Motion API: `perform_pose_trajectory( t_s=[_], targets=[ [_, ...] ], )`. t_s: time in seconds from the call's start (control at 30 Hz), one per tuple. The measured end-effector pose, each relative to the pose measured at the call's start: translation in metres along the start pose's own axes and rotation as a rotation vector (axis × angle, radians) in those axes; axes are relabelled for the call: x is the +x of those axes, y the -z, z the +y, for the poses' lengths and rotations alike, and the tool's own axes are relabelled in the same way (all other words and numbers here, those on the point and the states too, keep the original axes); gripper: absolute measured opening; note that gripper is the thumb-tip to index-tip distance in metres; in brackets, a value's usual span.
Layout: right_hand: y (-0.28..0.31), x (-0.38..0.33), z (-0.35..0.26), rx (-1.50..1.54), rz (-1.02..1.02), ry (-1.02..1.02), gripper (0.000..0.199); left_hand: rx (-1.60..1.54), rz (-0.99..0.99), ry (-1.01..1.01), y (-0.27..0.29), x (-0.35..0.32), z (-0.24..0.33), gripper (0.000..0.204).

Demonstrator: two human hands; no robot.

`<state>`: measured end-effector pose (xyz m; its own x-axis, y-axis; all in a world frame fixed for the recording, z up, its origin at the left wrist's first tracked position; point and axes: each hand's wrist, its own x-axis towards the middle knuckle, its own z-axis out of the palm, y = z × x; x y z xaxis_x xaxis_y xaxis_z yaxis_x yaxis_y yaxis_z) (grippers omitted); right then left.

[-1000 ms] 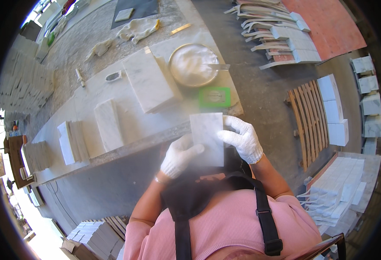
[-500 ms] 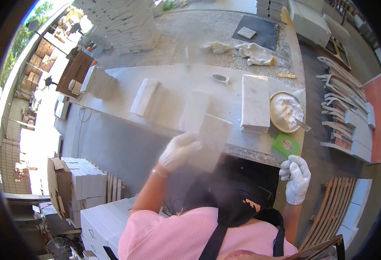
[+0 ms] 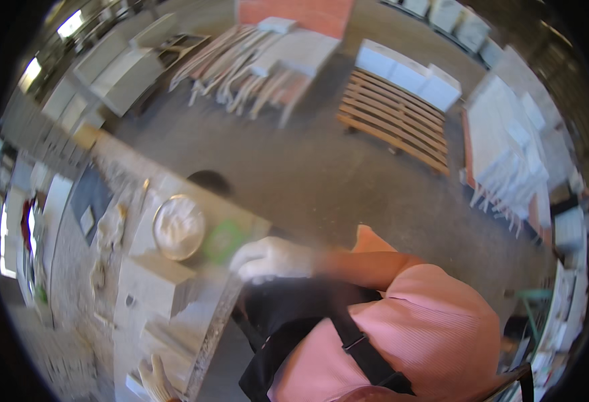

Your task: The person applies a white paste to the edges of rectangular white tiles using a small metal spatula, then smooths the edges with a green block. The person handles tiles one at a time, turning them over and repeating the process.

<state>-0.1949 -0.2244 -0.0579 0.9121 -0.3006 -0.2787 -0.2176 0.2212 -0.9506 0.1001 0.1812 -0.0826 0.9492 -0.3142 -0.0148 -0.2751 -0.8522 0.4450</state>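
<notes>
My right hand [image 3: 271, 260], in a white glove, reaches over the table edge right beside a flat green square [image 3: 225, 242]. Its fingers are smeared by motion, and whether they touch the square I cannot tell. At the lower left, my left hand [image 3: 154, 379], also gloved, has its fingers stretched out over the table. Next to it lie a white slab [image 3: 136, 385] and pale marble tiles [image 3: 171, 345]. A stack of tiles [image 3: 154, 285] stands between the hands. Behind it sits a round bowl of white paste [image 3: 179, 228].
Crumpled gloves [image 3: 111, 226] and a dark mat [image 3: 92, 197] lie along the table's far side. Beyond the table are a wooden pallet with white boxes [image 3: 395, 110], a rack of pale strips [image 3: 241, 70] and another loaded pallet [image 3: 509, 137].
My view has swung to the right. The tile that my left hand held is out of its fingers, which are now stretched out. My right hand has moved to the green square.
</notes>
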Motion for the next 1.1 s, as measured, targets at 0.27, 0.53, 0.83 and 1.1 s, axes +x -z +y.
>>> perform_pose_trajectory(
  t_s=[0.27, 0.53, 0.83, 1.1],
  targets=[
    [-0.007, -0.003, 0.033, 0.1, -0.001, 0.099, 0.03, 0.125, -0.276, -0.127, -0.063, 0.06, 0.03, 0.081],
    [0.019, -0.026, 0.023, 0.07, 0.093, 0.129, 0.028, -0.313, -0.377, -0.115, -0.086, 0.095, 0.006, 0.052],
    [0.007, -0.018, 0.018, 0.032, 0.055, -0.071, 0.032, -0.05, 0.053, -0.179, -0.006, 0.043, 0.06, 0.071],
    [-0.011, 0.012, 0.008, -0.016, 0.001, -0.078, 0.03, 0.092, 0.071, -0.58, -0.031, 0.085, 0.188, 0.062]
  ],
)
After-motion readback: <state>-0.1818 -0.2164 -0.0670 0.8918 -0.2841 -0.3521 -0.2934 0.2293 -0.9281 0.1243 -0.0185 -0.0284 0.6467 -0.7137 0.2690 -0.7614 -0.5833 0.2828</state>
